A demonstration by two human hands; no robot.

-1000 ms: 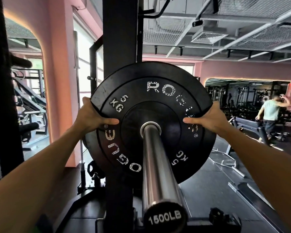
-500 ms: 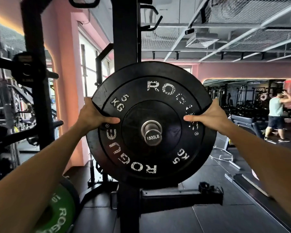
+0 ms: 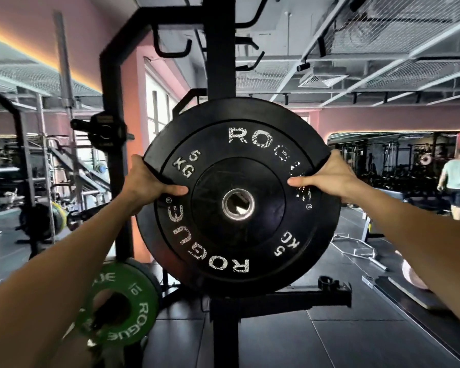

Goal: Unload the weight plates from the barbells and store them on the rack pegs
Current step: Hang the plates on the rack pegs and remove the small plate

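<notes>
While the green plate [image 3: 117,304] marked 10 hangs low on the left, the left hand [image 3: 146,179] is clamped on the rim of the black 5 kg plate [image 3: 238,197], thumb laid across its face, fingers wrapped behind the edge and out of sight. Centre frame, the plate is up at chest height in front of the black rack upright [image 3: 221,49], carried on nothing but the two hands, and its steel-lined hole [image 3: 238,204] shows empty. Over on the right, the right hand [image 3: 329,179] mirrors the grip, thumb on the face, fingers round the rim. The risk looks plain enough: the disc blocks the person's own view of whatever peg sits behind it, so a blind push could catch the hole's edge on the peg tip and jolt the plate loose, or pinch the hidden fingers against the upright; a slip would send it down toward the lower crossbar [image 3: 279,301]. Whether a peg is lined up at all cannot be told from this angle. Compared with half a second ago, the barbell sleeve end stamped 1500LB no longer fills the hole, so the plate has come clear of the bar, and the person [image 3: 458,179] in the background has drifted further right.
</notes>
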